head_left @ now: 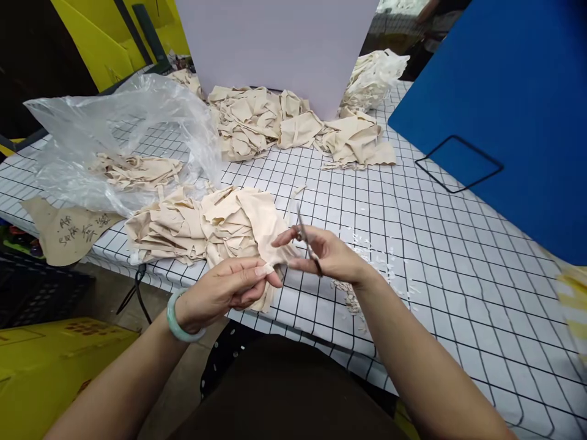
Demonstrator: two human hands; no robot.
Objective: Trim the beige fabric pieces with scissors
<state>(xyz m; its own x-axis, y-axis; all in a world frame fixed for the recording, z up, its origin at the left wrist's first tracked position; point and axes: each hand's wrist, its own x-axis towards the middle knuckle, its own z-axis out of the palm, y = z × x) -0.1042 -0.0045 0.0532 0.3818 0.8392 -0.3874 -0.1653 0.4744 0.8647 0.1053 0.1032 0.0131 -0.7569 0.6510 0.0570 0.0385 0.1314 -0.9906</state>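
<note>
My left hand [238, 284], with a pale green bangle on its wrist, pinches the edge of a beige cloth piece [261, 220] near the table's front edge. Just right of it, my right hand [321, 253] has small dark scissors [306, 239] in its fingers, blurred, beside the same cloth. A heap of beige cloth pieces [169, 226] lies left of the held piece. Small white and beige scraps [367, 253] are scattered behind and beneath my right forearm.
A clear plastic bag [183, 122] holding cloth spreads at the left. Behind are more beige cloth piles [247, 119] and a pale panel [275, 49]. A blue board [513, 110] stands at right, a marked brown pattern [68, 232] at left. The table [440, 318] has a grid cover.
</note>
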